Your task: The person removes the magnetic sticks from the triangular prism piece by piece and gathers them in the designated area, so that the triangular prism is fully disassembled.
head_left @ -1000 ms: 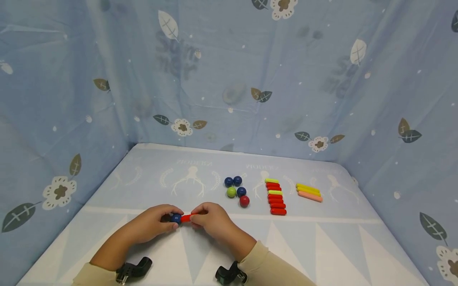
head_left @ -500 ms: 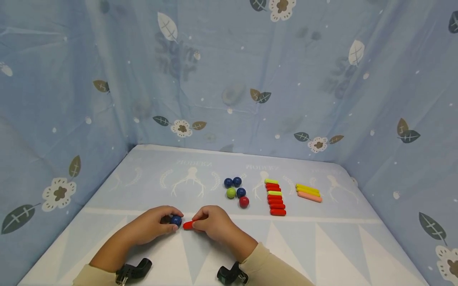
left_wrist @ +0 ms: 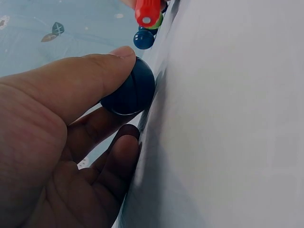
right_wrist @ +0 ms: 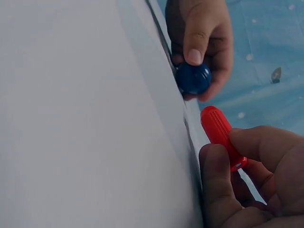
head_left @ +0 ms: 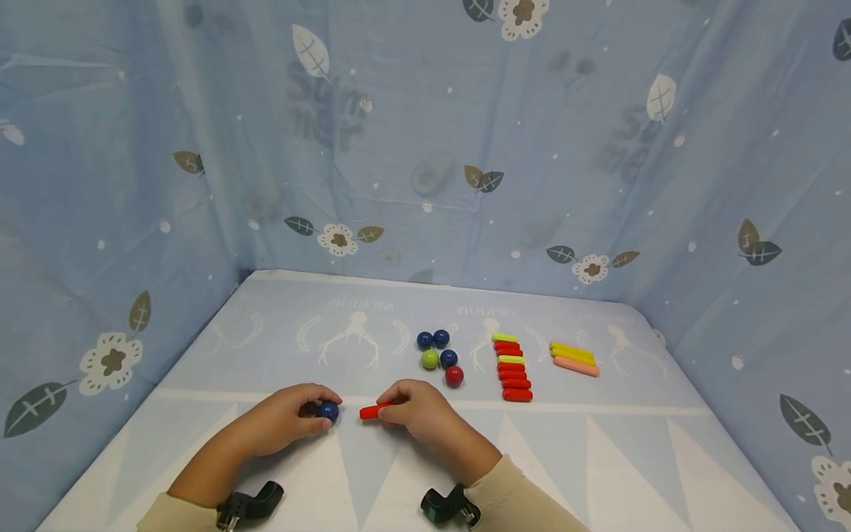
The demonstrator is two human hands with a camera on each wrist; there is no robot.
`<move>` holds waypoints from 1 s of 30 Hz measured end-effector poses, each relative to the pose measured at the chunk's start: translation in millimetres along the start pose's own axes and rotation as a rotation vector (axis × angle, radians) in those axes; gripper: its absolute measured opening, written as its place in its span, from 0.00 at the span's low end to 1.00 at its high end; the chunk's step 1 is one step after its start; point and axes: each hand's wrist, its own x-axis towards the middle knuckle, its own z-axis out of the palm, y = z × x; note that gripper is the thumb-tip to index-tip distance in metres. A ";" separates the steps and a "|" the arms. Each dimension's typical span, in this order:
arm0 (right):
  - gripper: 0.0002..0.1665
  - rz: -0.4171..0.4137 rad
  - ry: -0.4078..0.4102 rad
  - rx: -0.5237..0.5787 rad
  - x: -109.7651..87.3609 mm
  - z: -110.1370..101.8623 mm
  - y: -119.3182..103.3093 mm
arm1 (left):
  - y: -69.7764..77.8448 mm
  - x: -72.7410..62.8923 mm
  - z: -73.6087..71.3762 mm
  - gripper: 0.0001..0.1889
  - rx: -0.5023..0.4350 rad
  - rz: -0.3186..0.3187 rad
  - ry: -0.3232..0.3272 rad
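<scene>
A dark blue ball sits between the thumb and fingers of my left hand, low over the table. In the left wrist view the thumb presses on the side of the blue ball. My right hand pinches a short red rod, ridged along its length in the right wrist view, where the red rod points toward the blue ball. A gap separates rod and ball. In the left wrist view the rod's near end shows a small pale metallic dot.
Beyond the right hand lie more blue balls, a green ball and a red ball. Further right are a column of red and lime rods, two yellow rods and an orange-pink rod. Patterned curtains surround the table.
The red rod has come away from the blue ball, and my right hand has moved to the right with it. The left hand stays in place with the ball.
</scene>
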 end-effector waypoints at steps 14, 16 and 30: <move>0.08 -0.027 0.013 -0.020 -12.5 -29.1 7.1 | 0.9 0.2 0.1 0.18 0.011 0.012 -0.001; 0.08 -0.027 0.021 -0.033 -13.8 -31.8 8.4 | 0.7 0.3 0.1 0.18 0.009 0.015 -0.001; 0.08 -0.030 0.041 -0.078 -25.1 -48.6 15.7 | -0.5 0.8 0.1 0.18 -0.009 0.018 0.000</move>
